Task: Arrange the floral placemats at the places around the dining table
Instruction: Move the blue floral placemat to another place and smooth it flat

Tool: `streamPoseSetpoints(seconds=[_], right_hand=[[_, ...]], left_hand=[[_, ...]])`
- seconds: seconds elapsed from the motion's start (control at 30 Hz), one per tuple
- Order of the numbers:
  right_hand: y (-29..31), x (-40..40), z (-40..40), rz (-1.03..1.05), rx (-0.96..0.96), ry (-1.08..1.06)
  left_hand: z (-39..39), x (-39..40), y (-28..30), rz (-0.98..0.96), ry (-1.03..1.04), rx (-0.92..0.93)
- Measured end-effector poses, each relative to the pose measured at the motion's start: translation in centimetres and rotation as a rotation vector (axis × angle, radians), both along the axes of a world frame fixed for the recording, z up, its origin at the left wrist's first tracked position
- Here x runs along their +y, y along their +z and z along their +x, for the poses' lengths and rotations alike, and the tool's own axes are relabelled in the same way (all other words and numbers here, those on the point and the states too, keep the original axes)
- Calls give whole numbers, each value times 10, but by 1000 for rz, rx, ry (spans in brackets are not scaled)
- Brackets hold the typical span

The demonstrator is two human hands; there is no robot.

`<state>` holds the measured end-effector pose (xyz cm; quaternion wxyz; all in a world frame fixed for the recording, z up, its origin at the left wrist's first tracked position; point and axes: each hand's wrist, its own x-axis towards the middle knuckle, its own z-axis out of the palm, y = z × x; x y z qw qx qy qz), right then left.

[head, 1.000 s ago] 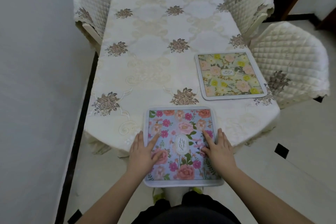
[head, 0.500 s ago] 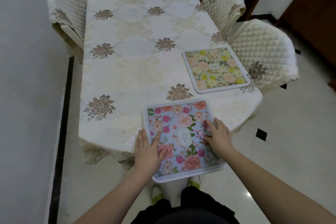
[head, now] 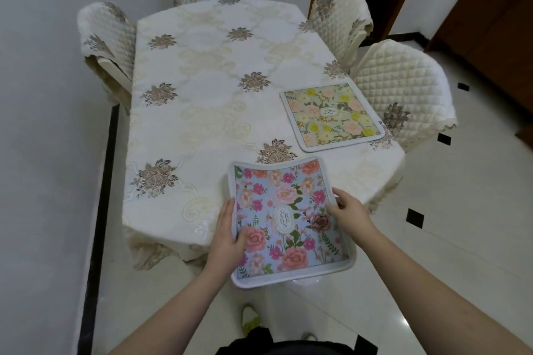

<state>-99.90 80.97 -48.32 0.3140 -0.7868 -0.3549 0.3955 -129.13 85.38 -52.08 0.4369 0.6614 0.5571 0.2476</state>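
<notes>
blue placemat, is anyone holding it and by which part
Yes, both hands hold the blue placemat: the left hand grips its left edge, the right hand its right edge.

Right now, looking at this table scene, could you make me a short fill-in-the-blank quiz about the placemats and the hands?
1. The blue floral placemat is gripped by ____ hands, the left hand and the right hand.
2. The yellow floral placemat lies flat near the table's ____ edge, beside a quilted chair.
3. The oval label on the blue placemat reads ____.
4. The table is covered by a cream ____ with brown flower motifs.

Missing words: both; right; GARDEN; tablecloth
</notes>
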Motion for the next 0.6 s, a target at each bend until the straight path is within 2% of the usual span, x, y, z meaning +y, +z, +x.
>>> streamPoseSetpoints(seconds=[0.13, 0.27, 0.47, 0.6], right_hand=[[3, -10, 3, -28, 79, 109], [5, -22, 10, 22, 78, 118], [20, -41, 35, 97, 225, 114], [33, -46, 45, 142, 273, 155]], left_hand=[[9, -2, 14, -137, 99, -84], [12, -5, 26, -282, 201, -40], [25, -28, 57, -187, 224, -40], [28, -50, 79, -168, 305, -169]])
